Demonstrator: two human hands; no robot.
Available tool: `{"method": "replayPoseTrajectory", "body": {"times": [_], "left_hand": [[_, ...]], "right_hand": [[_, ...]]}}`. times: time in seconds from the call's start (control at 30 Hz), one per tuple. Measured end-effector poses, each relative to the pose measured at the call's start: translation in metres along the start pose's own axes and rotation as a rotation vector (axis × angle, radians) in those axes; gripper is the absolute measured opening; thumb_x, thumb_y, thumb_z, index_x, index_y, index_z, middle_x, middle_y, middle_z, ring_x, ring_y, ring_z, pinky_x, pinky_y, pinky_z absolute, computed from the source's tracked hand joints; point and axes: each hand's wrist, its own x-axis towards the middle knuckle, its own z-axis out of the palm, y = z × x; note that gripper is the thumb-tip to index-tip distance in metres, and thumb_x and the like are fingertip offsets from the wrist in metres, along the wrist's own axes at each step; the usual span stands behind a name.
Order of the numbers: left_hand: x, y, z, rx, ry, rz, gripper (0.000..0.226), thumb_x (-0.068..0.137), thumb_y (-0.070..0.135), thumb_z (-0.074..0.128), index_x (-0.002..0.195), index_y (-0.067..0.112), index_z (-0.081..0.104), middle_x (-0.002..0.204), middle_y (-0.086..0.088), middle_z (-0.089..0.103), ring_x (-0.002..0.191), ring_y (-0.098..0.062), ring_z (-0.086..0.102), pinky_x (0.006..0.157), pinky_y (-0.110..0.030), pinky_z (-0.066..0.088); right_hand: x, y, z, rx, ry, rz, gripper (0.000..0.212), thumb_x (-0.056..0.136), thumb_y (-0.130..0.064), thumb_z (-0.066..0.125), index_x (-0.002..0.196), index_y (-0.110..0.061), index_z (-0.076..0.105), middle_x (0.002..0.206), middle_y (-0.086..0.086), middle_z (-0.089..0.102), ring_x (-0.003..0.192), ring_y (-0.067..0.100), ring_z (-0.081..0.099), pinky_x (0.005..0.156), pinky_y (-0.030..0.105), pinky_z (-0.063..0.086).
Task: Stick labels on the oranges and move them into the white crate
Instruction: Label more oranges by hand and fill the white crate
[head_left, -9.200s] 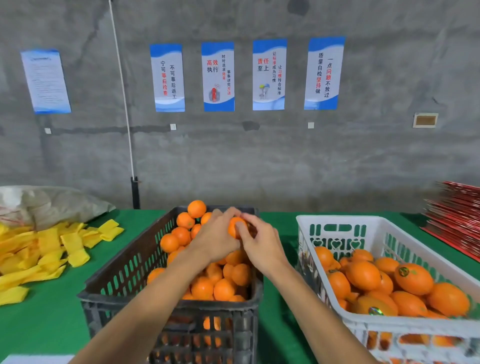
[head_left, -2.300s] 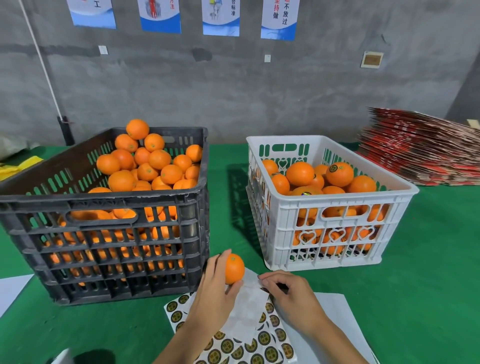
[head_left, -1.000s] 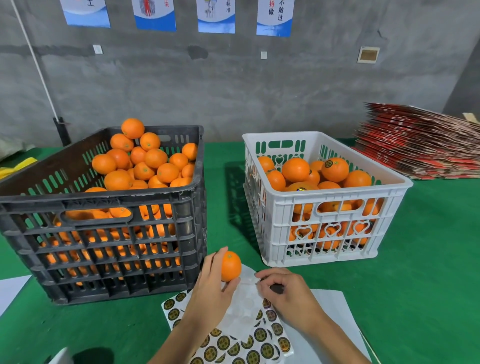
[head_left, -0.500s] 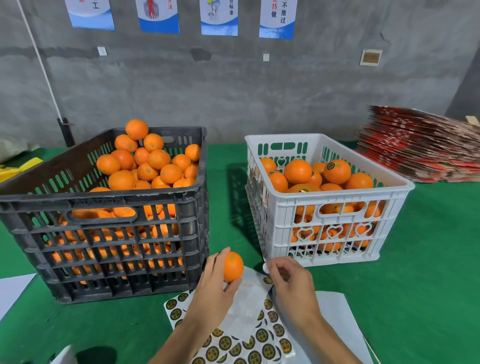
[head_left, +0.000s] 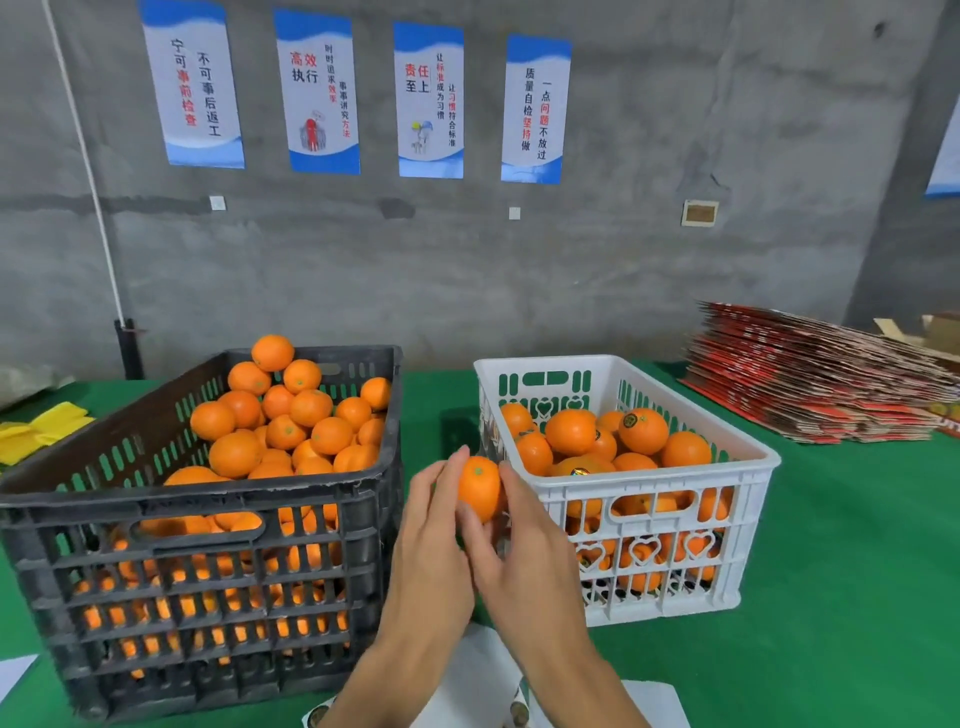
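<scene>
An orange (head_left: 479, 486) is raised between the two crates, held from both sides. My left hand (head_left: 431, 540) grips its left side, and my right hand (head_left: 524, 545) has its fingers on the right side of the fruit; whether a label is under them is hidden. The black crate (head_left: 192, 501) on the left is heaped with plain oranges (head_left: 291, 415). The white crate (head_left: 639, 478) on the right holds several oranges, some with dark round labels (head_left: 630, 420). The label sheet (head_left: 483, 691) lies at the bottom edge, mostly behind my forearms.
A stack of red flat cartons (head_left: 815, 379) lies at the back right on the green table (head_left: 857, 571). Yellow pieces (head_left: 36, 431) lie at the far left. A grey wall with posters stands behind the crates.
Both hands have risen from the label sheet to crate height. My right hand has left the sheet and come onto the orange that my left hand holds.
</scene>
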Motion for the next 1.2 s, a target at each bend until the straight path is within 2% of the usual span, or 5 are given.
{"method": "replayPoseTrajectory", "body": {"times": [0.2, 0.43, 0.73, 0.93, 1.2], "left_hand": [[0.073, 0.045, 0.021, 0.113, -0.276, 0.112, 0.082, 0.093, -0.002, 0.057, 0.160, 0.029, 0.020, 0.159, 0.017, 0.022, 0.138, 0.001, 0.034, 0.110, -0.011, 0.029], [0.135, 0.048, 0.004, 0.408, -0.407, 0.094, 0.055, 0.098, 0.038, 0.063, 0.148, 0.029, 0.043, 0.155, 0.009, 0.035, 0.136, -0.015, 0.046, 0.108, -0.033, 0.040], [0.182, -0.025, -0.109, 0.736, -0.407, -0.190, 0.037, 0.099, 0.031, 0.058, 0.134, 0.018, 0.058, 0.131, -0.009, 0.062, 0.117, -0.027, 0.060, 0.093, -0.034, 0.049], [0.202, -0.096, -0.177, 0.794, -0.528, -0.435, 0.054, 0.092, 0.029, 0.071, 0.141, 0.017, 0.051, 0.136, -0.011, 0.059, 0.122, -0.026, 0.057, 0.096, -0.033, 0.048], [0.238, -0.197, -0.237, 0.989, -0.523, -0.694, 0.096, 0.087, 0.016, 0.073, 0.160, 0.031, 0.012, 0.161, -0.016, 0.013, 0.130, -0.042, 0.051, 0.097, -0.049, 0.054]], "right_hand": [[0.079, 0.014, -0.038, -0.087, 0.057, 0.025, 0.037, 0.099, -0.037, 0.064, 0.127, -0.018, 0.049, 0.092, -0.005, 0.061, 0.080, 0.018, 0.066, 0.063, 0.027, 0.050], [0.129, 0.050, -0.041, -0.378, -0.137, 0.078, 0.066, 0.100, 0.001, 0.048, 0.158, -0.016, 0.021, 0.171, 0.003, -0.010, 0.124, 0.037, 0.056, 0.093, 0.044, 0.054], [0.145, -0.016, 0.037, -0.105, -0.199, -0.103, 0.039, 0.104, -0.022, 0.050, 0.141, -0.012, 0.058, 0.156, 0.003, 0.045, 0.141, 0.019, 0.044, 0.116, 0.026, 0.029], [0.178, -0.076, 0.117, 0.061, -0.437, -0.109, 0.039, 0.100, -0.028, 0.057, 0.137, -0.017, 0.062, 0.140, 0.003, 0.062, 0.133, 0.024, 0.053, 0.110, 0.037, 0.043], [0.215, -0.093, 0.187, 0.003, -0.730, -0.147, 0.042, 0.101, -0.036, 0.059, 0.139, -0.019, 0.059, 0.142, 0.006, 0.060, 0.133, 0.024, 0.053, 0.109, 0.037, 0.044]]}}
